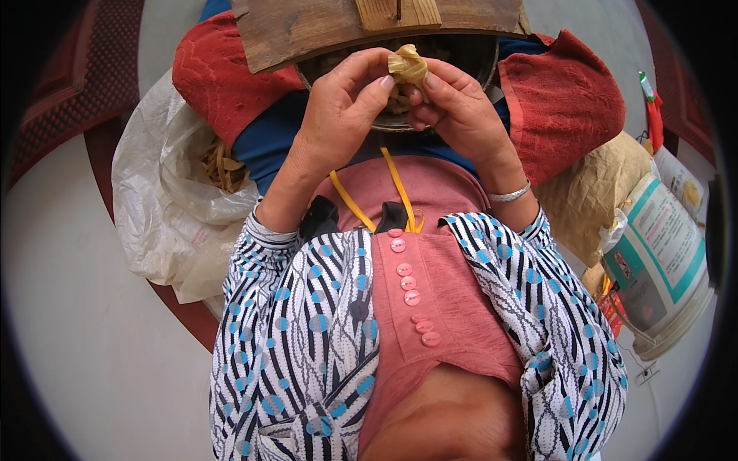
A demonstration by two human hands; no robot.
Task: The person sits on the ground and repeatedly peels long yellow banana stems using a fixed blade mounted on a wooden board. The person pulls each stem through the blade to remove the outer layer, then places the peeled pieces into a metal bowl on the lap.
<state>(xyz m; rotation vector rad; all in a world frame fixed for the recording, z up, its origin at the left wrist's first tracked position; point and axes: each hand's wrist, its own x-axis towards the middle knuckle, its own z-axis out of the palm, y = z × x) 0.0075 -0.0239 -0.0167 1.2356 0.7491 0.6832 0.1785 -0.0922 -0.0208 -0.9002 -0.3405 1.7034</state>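
Observation:
A pale yellow, folded piece of fibrous strip (408,68) is pinched between both hands at fingertip height. My left hand (349,95) grips its left side with thumb and forefinger. On its right side, the thumb and fingers of my right hand (458,101) close around it. Directly below the hands is a round, dark-rimmed metal basin (398,122), with pale pieces inside, partly hidden by my fingers. A wooden board (300,31) lies across the far side of the basin. Fixed on it is a smaller wood block (398,14) with a thin metal spike standing up.
On the left a translucent plastic bag (155,190) holds curled brownish strips (223,167). Red cloths (230,80) cover both knees. To the right stand a brown paper sack (599,196) and a white-and-teal bucket (663,242) bearing writing. A wall socket (647,373) is at lower right.

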